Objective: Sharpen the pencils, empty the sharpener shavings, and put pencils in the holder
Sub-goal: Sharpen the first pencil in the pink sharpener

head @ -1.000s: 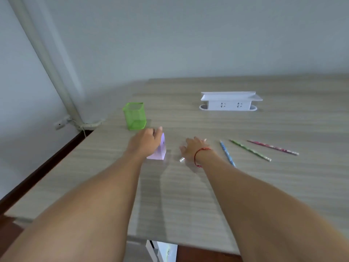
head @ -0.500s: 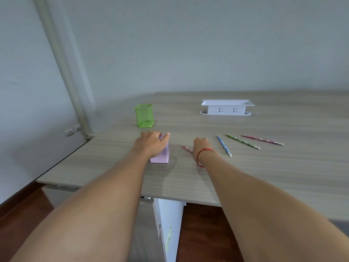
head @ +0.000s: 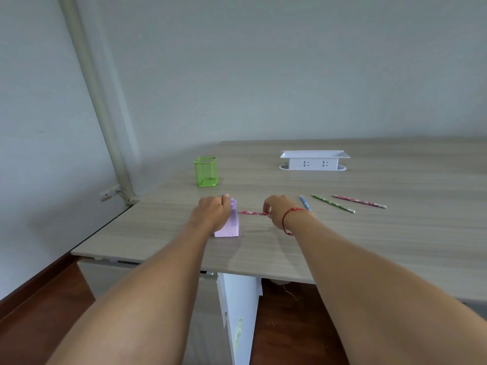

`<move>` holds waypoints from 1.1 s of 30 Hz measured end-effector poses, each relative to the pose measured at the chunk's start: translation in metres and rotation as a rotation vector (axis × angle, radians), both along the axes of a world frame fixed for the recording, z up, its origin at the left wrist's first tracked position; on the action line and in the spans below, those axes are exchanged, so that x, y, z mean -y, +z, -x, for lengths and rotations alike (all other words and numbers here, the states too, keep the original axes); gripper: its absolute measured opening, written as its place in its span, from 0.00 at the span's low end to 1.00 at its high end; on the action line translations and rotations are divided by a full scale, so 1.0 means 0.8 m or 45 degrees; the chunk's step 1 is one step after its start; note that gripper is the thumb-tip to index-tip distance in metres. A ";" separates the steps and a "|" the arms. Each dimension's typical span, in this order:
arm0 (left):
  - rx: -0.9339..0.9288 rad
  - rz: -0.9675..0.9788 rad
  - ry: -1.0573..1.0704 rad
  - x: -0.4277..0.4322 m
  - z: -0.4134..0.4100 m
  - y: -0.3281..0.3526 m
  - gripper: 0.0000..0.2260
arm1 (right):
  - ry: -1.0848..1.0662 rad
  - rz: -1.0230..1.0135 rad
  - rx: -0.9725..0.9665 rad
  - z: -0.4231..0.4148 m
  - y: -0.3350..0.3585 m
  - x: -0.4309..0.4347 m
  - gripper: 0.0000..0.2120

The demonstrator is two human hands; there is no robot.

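Head view shows my right hand (head: 276,210), pinching the pink patterned pencil (head: 253,213), has now swung it level, tip at the side of the purple sharpener (head: 232,227) my left hand (head: 210,216) grips on the table (head: 342,246), so I judge sharpening can start.

A single wide-angle camera sits on the person's head and looks forward and slightly down across a wooden table (head: 369,246). Both forearms run in from the bottom corners. The left hand (head: 210,214) and right hand (head: 276,210) meet near the middle of the view, at arm's length from the lens, around a sharpener (head: 230,226) and a pencil (head: 253,213). The table's near edge crosses the lower half, with floor below it. A green mesh cup (head: 206,171) and a white socket box (head: 313,160) stand farther back. The wall (head: 290,75) fills the upper half.
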State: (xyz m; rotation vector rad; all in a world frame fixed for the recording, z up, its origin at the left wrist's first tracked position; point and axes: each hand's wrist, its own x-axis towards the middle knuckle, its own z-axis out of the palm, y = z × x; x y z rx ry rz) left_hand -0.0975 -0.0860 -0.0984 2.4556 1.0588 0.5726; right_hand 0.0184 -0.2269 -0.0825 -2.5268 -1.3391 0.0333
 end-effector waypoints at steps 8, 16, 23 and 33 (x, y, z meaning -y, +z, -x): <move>-0.014 -0.182 0.015 0.003 0.003 -0.002 0.19 | 0.100 -0.069 -0.110 0.002 -0.001 -0.012 0.12; -0.056 -0.322 -0.015 -0.006 0.001 -0.009 0.19 | 0.123 -0.086 -0.141 0.012 -0.001 -0.034 0.12; -0.081 -0.269 -0.001 -0.010 0.004 -0.008 0.17 | 0.162 -0.020 -0.094 0.018 0.002 -0.045 0.12; 0.153 -0.056 -0.029 -0.031 0.048 0.024 0.22 | 0.244 0.069 -0.023 0.046 0.012 -0.049 0.37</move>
